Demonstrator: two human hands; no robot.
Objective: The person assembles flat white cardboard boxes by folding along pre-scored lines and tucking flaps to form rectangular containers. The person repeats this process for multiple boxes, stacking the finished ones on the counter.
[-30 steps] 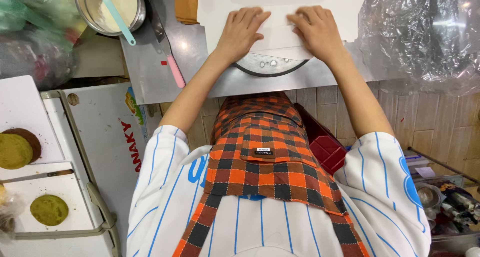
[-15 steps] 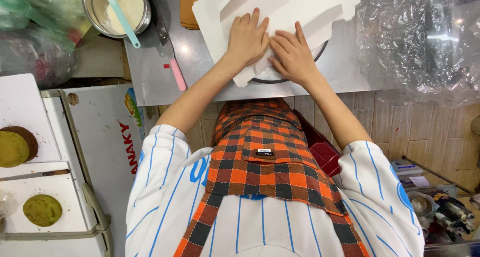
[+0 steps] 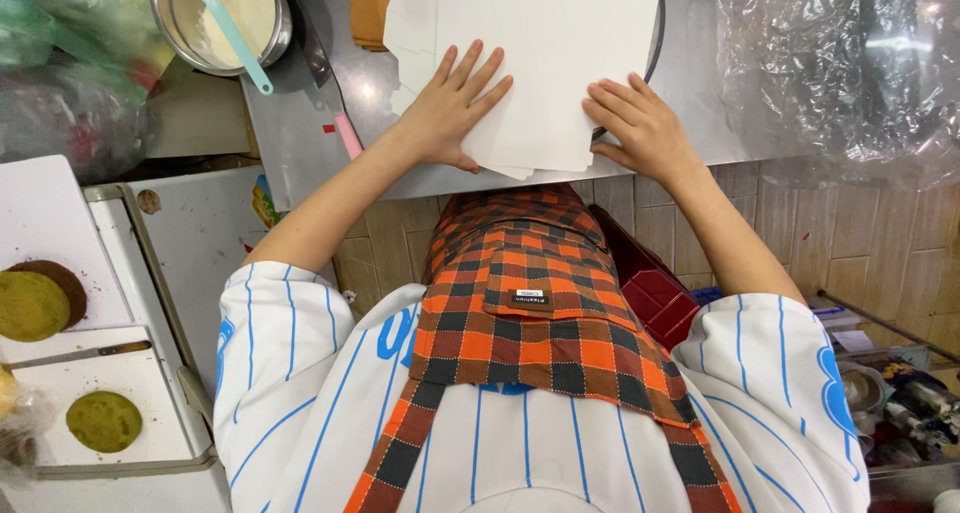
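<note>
Nearest the camera, an orange and black checked apron (image 3: 545,303) over a white shirt with blue stripes (image 3: 300,393). At far left, white boards (image 3: 110,383) carrying green round cakes (image 3: 103,420), one brown cake (image 3: 60,273) tucked behind another green one. To the right, below the counter edge, a red tray (image 3: 650,293) against a tiled wall.

Further out, both arms stretched forward onto a grey metal counter (image 3: 300,143). Left hand (image 3: 450,113) spread flat, fingers fanned, palm pressing down on a stack of white paper sheets (image 3: 540,53); not clenched, not gripping, only pressing. Right hand (image 3: 640,128) resting at the right-hand lower edge of the same sheets, fingers bent and pointing left, fingertips on the paper; whether pinching the edge or merely pressing, cannot tell. Sheets lying on the counter between and beyond the two hands, overhanging a dark round rim (image 3: 655,43) showing just beside the right edge.

Beyond, at upper left, a metal bowl (image 3: 215,18) of pale batter with a teal spatula (image 3: 225,33) resting in it. Just beside, a knife with a pink handle (image 3: 335,103) on the counter. At upper right, crumpled clear plastic wrap (image 3: 840,63).
</note>
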